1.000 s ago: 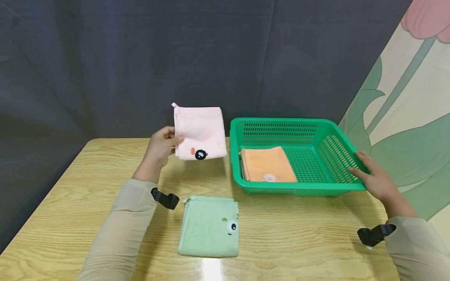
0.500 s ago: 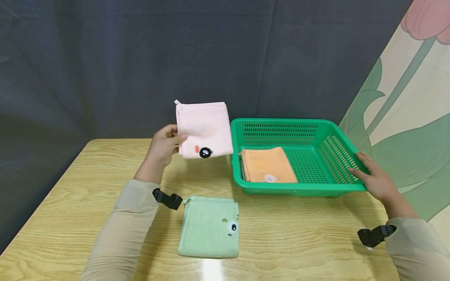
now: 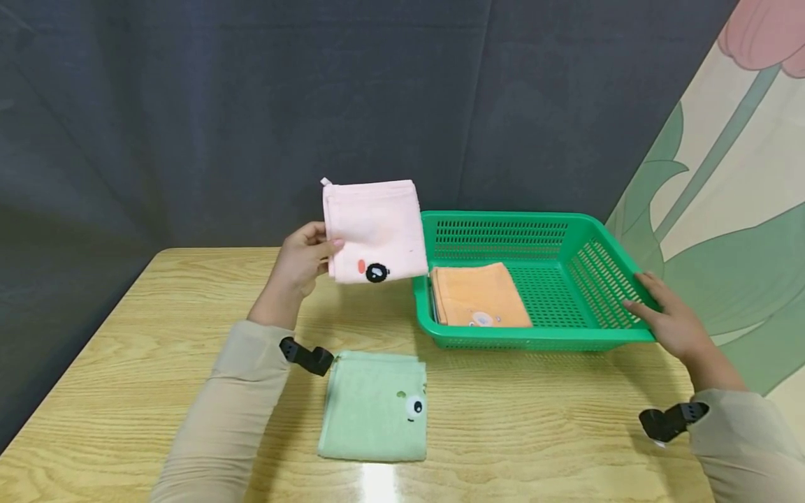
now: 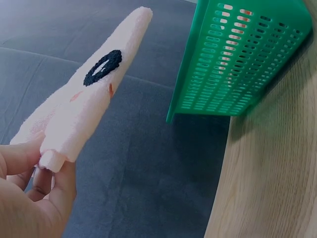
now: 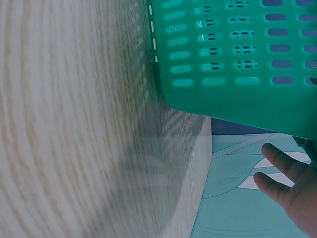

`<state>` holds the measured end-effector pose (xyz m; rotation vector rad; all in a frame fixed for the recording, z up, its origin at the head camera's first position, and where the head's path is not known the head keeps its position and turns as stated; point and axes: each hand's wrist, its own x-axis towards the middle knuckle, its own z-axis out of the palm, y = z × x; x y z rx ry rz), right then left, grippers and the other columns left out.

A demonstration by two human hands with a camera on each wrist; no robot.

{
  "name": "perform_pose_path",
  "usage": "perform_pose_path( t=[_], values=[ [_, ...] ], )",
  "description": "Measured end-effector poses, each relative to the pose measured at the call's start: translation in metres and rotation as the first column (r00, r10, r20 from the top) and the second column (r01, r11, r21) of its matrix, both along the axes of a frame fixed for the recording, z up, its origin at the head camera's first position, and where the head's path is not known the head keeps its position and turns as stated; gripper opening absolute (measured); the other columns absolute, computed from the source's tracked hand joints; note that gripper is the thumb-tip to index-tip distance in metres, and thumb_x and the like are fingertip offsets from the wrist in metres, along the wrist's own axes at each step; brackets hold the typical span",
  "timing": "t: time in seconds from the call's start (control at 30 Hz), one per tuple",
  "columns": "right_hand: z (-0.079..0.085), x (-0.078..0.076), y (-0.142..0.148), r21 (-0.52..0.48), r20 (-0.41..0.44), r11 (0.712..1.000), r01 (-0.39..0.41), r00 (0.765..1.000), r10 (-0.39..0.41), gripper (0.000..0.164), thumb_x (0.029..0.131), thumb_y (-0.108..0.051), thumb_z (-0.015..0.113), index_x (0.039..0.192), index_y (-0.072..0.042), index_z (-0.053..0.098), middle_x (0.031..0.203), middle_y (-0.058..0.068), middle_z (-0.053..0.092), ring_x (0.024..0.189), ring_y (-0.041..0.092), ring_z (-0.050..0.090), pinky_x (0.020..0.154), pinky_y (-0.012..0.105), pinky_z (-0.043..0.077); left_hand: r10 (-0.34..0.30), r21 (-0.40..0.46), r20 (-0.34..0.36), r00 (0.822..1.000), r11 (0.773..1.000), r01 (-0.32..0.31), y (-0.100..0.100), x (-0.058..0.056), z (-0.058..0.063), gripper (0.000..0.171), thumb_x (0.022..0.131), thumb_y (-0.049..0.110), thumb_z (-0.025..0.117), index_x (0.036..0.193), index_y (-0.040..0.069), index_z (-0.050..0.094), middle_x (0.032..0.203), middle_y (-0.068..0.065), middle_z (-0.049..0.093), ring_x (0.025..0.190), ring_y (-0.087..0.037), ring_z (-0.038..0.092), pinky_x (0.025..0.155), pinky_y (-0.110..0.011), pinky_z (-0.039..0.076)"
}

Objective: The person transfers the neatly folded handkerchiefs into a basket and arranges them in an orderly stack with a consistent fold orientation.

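My left hand (image 3: 304, 257) pinches a folded pink hand towel (image 3: 371, 220) by its left edge, thumb in front and fingers behind. The towel is held up off the table; its right edge overlaps the left rim of a green plastic basket (image 3: 541, 333) in the head view. An embroidered black eye (image 4: 102, 68) shows on it in the left wrist view. My right hand (image 3: 674, 323) holds the basket's right rim, thumb over the inner side; two fingers (image 5: 283, 163) stretch outside the wall. A folded orange towel (image 3: 481, 293) lies in the basket's left part.
A folded green towel (image 3: 377, 412) with an embroidered eye lies on the wooden table (image 3: 534, 433) in front of the basket. A dark cloth (image 3: 314, 91) hangs behind the table. A wall with a flower picture (image 3: 723, 209) stands at right.
My left hand has carried the pink towel to the right and slightly up, so that it now overlaps the basket's left rim. The right hand and the basket have stayed put.
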<state>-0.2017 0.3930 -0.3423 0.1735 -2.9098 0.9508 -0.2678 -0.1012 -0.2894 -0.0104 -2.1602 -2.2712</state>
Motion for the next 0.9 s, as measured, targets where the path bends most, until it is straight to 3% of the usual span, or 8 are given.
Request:
perform_pose_path(
  t=[0.33, 0.9],
  values=[
    [-0.001, -0.001, 0.001, 0.009, 0.001, 1.0, 0.008, 1.0, -0.008, 0.06, 0.094, -0.028, 0.033, 0.138, -0.003, 0.001, 0.14, 0.019, -0.011, 0.12, 0.048, -0.01, 0.083, 0.068, -0.001, -0.028, 0.056, 0.0, 1.0, 0.998, 0.028, 0.011, 0.0, -0.004, 0.022, 0.082, -0.002, 0.054, 0.103, -0.004, 0.05, 0.08, -0.005, 0.046, 0.066, -0.012, 0.051, 0.055, -0.022, 0.044],
    [-0.002, -0.002, 0.002, -0.018, 0.013, 1.0, -0.003, 1.0, 0.003, 0.061, 0.094, -0.028, 0.033, 0.137, -0.003, -0.001, 0.139, 0.019, -0.013, 0.12, 0.046, -0.012, 0.083, 0.067, -0.003, -0.077, 0.074, -0.009, 0.997, 0.994, 0.077, 0.034, -0.002, -0.009, 0.023, 0.082, -0.003, 0.054, 0.104, -0.006, 0.05, 0.08, -0.006, 0.047, 0.065, -0.013, 0.051, 0.052, -0.022, 0.044]
  ],
)
